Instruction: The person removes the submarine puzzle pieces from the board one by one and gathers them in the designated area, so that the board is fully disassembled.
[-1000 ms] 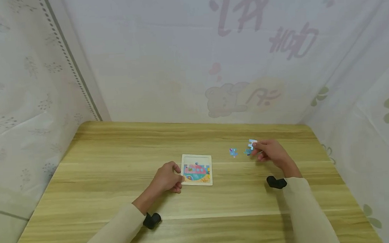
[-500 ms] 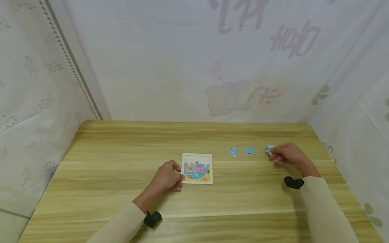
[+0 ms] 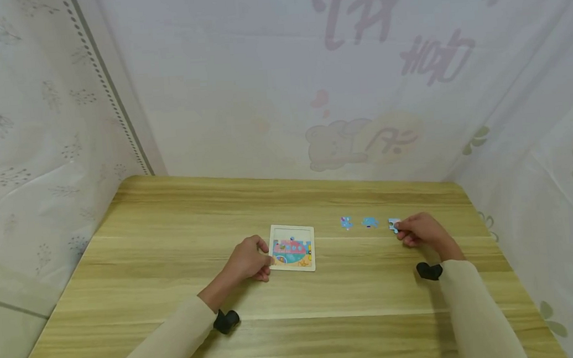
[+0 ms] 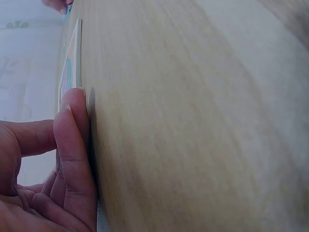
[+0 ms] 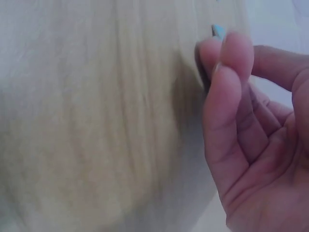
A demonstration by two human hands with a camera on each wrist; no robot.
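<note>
A square puzzle board with a pale raised border lies flat, its lower part filled with a pink and teal submarine picture and its upper strip bare wood. My left hand grips its left border between thumb and curled fingers; in the left wrist view the fingertips are right at the border. To the right, my right hand pinches a light blue puzzle piece close over the table. In the right wrist view the fingers hide most of that piece.
Two loose blue puzzle pieces, one with a purple spot and one beside it, lie between board and right hand. The wooden table ends at a patterned cloth behind and at both sides.
My right hand has moved right with its pinched puzzle piece, away from the two loose ones, then slightly back left and lower. My left hand stays at the puzzle board's border.
</note>
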